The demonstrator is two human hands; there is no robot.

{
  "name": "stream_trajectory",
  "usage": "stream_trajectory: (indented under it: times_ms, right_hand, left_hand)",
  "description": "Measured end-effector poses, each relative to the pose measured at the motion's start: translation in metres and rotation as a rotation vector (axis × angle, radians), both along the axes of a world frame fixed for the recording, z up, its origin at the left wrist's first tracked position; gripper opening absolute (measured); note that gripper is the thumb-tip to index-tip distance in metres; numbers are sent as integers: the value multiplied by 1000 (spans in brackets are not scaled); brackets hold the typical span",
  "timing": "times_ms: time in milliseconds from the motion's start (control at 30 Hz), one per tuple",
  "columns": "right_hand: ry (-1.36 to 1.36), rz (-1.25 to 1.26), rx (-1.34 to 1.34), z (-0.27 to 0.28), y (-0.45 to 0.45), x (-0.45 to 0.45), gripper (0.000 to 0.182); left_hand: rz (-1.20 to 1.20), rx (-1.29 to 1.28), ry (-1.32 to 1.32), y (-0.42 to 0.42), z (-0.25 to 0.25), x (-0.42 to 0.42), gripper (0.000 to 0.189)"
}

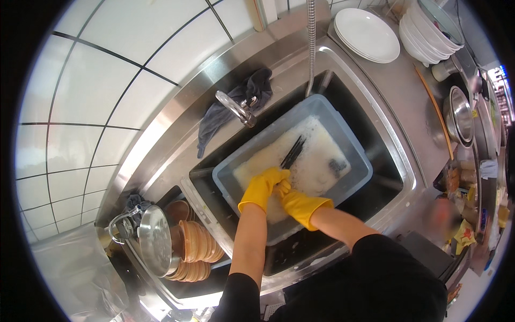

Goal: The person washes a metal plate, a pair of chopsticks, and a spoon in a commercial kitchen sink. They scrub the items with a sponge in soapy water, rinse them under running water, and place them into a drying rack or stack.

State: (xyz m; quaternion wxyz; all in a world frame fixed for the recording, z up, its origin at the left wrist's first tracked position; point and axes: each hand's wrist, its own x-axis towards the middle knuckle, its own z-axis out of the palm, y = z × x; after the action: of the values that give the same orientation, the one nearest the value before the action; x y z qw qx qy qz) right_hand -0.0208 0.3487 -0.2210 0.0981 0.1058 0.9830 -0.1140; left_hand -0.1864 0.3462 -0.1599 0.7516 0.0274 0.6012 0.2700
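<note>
Both my hands wear yellow rubber gloves and meet over a grey-blue plastic tub [346,129] of foamy water [318,149]. A bundle of thin black sticks, apparently chopsticks [293,153], juts up and away from between the gloves. My left hand [263,187] closes around its near end. Pressed against the left, my right hand [303,205] has its fingers curled around the same end, which the gloves hide. To the right in the foam lies a dark, half-sunk thing [337,167], perhaps a scouring pad.
The tub sits in a steel sink [382,177]. A chrome faucet [235,108] with a dark cloth [217,120] stands behind it, beside a hanging metal hose [311,44]. Stacked brown bowls [199,241] and a steel pan [155,241] fill the left basin. White plates [366,34] occupy the right counter.
</note>
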Motion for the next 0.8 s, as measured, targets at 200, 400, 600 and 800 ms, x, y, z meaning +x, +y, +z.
stream_trajectory:
  times_ms: [200, 400, 600, 800]
  right_hand:
    - [-353, -286, -1196, 114, 100, 12, 33]
    - [76, -1416, -2127, 119, 108, 6, 28]
    - [-193, -1111, -1626, 158, 104, -27, 36]
    - [35, -1223, -1644, 151, 102, -12, 30]
  left_hand:
    - [209, 16, 35, -19, 32, -1, 39]
    - [610, 100, -14, -28, 2, 46, 31]
    - [777, 50, -308, -21, 28, 74, 37]
    - [773, 160, -513, -32, 26, 71, 36]
